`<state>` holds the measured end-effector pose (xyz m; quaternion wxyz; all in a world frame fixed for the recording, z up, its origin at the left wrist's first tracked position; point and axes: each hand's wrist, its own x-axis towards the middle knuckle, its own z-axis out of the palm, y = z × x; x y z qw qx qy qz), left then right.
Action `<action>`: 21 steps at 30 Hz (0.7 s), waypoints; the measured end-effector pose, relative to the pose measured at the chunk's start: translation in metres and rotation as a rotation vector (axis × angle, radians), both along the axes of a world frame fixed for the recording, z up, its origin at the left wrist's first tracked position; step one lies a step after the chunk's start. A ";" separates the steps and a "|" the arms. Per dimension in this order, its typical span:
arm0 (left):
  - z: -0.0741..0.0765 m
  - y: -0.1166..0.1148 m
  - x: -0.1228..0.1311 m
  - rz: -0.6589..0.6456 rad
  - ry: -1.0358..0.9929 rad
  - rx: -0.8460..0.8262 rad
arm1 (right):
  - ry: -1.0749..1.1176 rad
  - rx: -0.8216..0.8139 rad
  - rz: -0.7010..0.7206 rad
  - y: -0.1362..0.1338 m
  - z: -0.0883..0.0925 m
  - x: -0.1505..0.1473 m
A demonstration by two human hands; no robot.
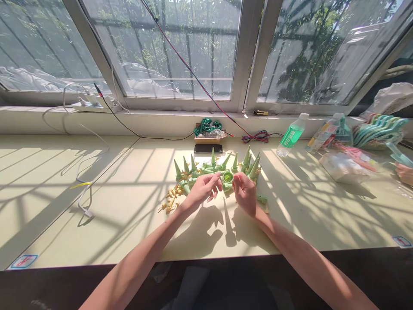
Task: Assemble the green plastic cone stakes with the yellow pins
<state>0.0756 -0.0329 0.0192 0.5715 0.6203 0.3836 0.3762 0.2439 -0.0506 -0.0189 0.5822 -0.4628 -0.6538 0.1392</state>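
My left hand point(204, 190) and my right hand point(244, 192) are raised over the table, fingers pinched together around a small green ring-shaped plastic part point(228, 177) held between them. Behind the hands stands a cluster of green cone-shaped plastic spikes point(222, 165), some upright and some lying down. A scatter of small yellow plastic pieces point(171, 199) lies to the left of my left hand. One loose green piece point(262, 198) rests just right of my right wrist.
A dark phone point(208, 148) and a box with green material point(208, 129) sit behind the cones. A green-labelled bottle point(292, 135) lies at right, near bags and teal plastic items point(377, 129). White cables point(87, 172) trail at left. Another person's hand point(405, 172) shows at the far right.
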 end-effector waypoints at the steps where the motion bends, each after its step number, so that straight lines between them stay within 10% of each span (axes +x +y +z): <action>1: 0.000 0.001 0.000 -0.052 -0.017 -0.084 | -0.013 0.007 0.014 0.000 0.000 0.000; 12: 0.008 -0.004 -0.001 -0.187 -0.144 -0.254 | -0.100 -0.035 0.034 0.001 0.003 0.000; 21: 0.003 -0.008 -0.002 -0.031 0.205 0.360 | -0.055 -0.094 0.023 0.001 0.004 0.000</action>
